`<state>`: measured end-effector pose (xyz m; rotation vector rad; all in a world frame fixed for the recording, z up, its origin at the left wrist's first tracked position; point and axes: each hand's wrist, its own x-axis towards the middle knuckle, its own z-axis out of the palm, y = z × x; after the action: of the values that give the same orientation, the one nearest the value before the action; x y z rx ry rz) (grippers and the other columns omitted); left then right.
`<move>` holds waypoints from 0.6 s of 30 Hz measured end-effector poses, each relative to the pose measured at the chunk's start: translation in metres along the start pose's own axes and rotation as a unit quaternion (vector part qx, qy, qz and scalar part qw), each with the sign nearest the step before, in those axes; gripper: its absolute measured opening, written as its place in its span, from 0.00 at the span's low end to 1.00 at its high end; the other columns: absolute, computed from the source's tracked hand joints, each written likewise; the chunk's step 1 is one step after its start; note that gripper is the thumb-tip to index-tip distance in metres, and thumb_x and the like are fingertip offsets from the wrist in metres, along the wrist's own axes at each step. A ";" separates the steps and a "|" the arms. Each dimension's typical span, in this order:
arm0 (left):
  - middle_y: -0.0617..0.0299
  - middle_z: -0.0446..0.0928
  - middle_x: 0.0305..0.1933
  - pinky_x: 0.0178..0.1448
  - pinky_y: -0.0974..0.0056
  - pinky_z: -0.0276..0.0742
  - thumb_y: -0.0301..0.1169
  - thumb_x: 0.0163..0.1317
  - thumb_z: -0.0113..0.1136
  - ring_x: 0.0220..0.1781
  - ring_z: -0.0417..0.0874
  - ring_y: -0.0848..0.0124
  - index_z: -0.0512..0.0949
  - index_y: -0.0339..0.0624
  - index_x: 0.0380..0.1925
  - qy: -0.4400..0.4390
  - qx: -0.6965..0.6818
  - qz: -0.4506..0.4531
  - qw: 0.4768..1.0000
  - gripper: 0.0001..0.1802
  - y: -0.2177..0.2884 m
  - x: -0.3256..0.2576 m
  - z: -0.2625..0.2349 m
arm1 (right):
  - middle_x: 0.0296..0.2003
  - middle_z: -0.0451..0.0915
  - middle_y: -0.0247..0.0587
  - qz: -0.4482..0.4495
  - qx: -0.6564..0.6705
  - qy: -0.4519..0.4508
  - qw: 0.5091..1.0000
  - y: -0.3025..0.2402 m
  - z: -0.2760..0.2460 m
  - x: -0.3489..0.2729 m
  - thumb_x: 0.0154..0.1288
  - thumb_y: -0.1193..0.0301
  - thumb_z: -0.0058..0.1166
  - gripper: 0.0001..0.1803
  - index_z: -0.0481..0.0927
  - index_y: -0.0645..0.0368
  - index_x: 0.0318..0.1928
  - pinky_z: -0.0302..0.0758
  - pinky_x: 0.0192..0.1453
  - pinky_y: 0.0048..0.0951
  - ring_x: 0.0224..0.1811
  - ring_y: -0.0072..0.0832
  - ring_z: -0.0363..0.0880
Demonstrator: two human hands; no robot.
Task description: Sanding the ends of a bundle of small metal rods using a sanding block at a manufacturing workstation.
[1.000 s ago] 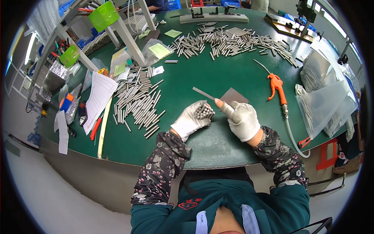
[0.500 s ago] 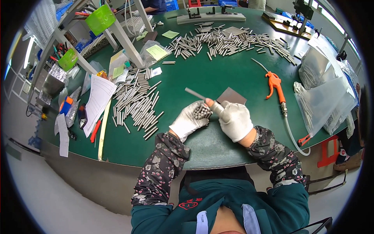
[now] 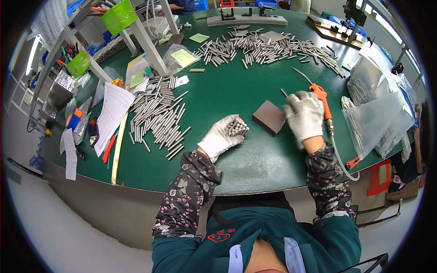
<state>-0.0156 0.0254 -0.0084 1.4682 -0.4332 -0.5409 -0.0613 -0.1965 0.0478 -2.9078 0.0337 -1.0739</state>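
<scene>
My left hand [image 3: 222, 138], in a whitish work glove, is closed around a bundle of short metal rods [image 3: 236, 128], their ends facing up. Further right, my gloved right hand [image 3: 304, 116] is palm down with curled fingers, just beside the orange air blow gun [image 3: 321, 98]. The tip of a single metal rod [image 3: 283, 93] sticks out past its fingers on the left; the rest is hidden by the hand. Between my hands a dark brown square block [image 3: 269, 117] lies on the green table [image 3: 218, 95].
Loose metal rods [image 3: 159, 113] are heaped at the left, and a wider heap [image 3: 268, 48] spreads along the back. Papers [image 3: 114, 113] and a red-handled tool [image 3: 109, 149] lie at far left. Plastic bags [image 3: 378, 113] crowd the right edge, beside the gun's hose [image 3: 339, 157].
My right hand has moved right and away from my left hand, uncovering the brown block, and is now by the air gun. My left hand has stayed put with its bundle.
</scene>
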 end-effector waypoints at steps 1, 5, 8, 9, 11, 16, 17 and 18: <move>0.65 0.73 0.38 0.45 0.73 0.72 0.14 0.44 0.59 0.40 0.74 0.77 0.65 0.35 0.50 0.006 0.023 -0.002 1.000 0.29 0.001 -0.002 -0.001 | 0.27 0.75 0.35 -0.042 0.066 0.013 0.997 -0.014 -0.004 0.004 0.45 0.68 0.55 0.06 0.77 0.53 0.26 0.67 0.37 0.35 0.36 0.34 0.72; 0.65 0.73 0.40 0.46 0.73 0.72 0.13 0.44 0.59 0.42 0.74 0.77 0.65 0.37 0.51 -0.021 -0.030 -0.004 0.999 0.30 0.002 -0.001 0.000 | 0.26 0.76 0.36 -0.119 0.269 -0.087 0.952 -0.056 0.011 0.008 0.48 0.64 0.54 0.08 0.79 0.53 0.28 0.69 0.40 0.35 0.36 0.35 0.73; 0.67 0.71 0.42 0.46 0.73 0.72 0.12 0.44 0.57 0.43 0.73 0.78 0.67 0.38 0.49 -0.030 -0.027 0.019 0.999 0.29 0.004 0.001 0.004 | 0.25 0.77 0.38 -0.111 0.283 -0.142 0.942 -0.067 0.022 0.008 0.49 0.63 0.53 0.09 0.79 0.54 0.27 0.69 0.41 0.36 0.35 0.38 0.73; 0.67 0.71 0.42 0.46 0.73 0.72 0.12 0.44 0.57 0.43 0.73 0.78 0.67 0.38 0.49 -0.028 -0.028 0.019 0.999 0.29 0.002 0.002 0.003 | 0.25 0.77 0.38 -0.112 0.284 -0.143 0.941 -0.069 0.023 0.009 0.49 0.63 0.53 0.09 0.79 0.54 0.27 0.69 0.41 0.36 0.35 0.38 0.73; 0.67 0.72 0.41 0.48 0.73 0.71 0.12 0.43 0.57 0.44 0.73 0.77 0.67 0.38 0.49 -0.019 -0.043 0.017 0.999 0.29 0.000 0.002 0.002 | 0.24 0.77 0.38 -0.097 0.258 -0.158 0.948 -0.075 0.021 0.012 0.50 0.62 0.52 0.10 0.79 0.55 0.27 0.70 0.41 0.36 0.35 0.38 0.74; 0.66 0.72 0.42 0.50 0.71 0.70 0.12 0.42 0.57 0.44 0.73 0.76 0.67 0.38 0.48 -0.020 -0.055 0.020 0.998 0.28 0.004 0.000 0.006 | 0.23 0.76 0.41 -0.076 0.286 -0.108 0.949 -0.073 0.036 0.008 0.50 0.66 0.53 0.09 0.78 0.58 0.26 0.70 0.39 0.37 0.32 0.39 0.73; 0.66 0.72 0.41 0.51 0.71 0.69 0.13 0.42 0.58 0.44 0.73 0.76 0.68 0.38 0.47 -0.018 -0.090 0.021 0.996 0.27 0.006 0.000 0.008 | 0.23 0.76 0.41 -0.042 0.333 -0.120 0.934 -0.070 0.035 0.009 0.50 0.66 0.52 0.09 0.78 0.59 0.26 0.70 0.39 0.37 0.32 0.40 0.73; 0.66 0.72 0.41 0.50 0.72 0.69 0.14 0.43 0.59 0.44 0.72 0.76 0.68 0.38 0.46 -0.012 -0.048 0.023 0.999 0.26 0.006 0.001 0.007 | 0.22 0.76 0.42 -0.031 0.340 -0.112 0.933 -0.069 0.034 0.010 0.50 0.65 0.53 0.10 0.78 0.59 0.27 0.70 0.39 0.37 0.32 0.40 0.73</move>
<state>-0.0184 0.0190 -0.0021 1.3576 -0.4526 -0.5367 -0.0312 -0.1274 0.0322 -2.3748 -0.3631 -0.5819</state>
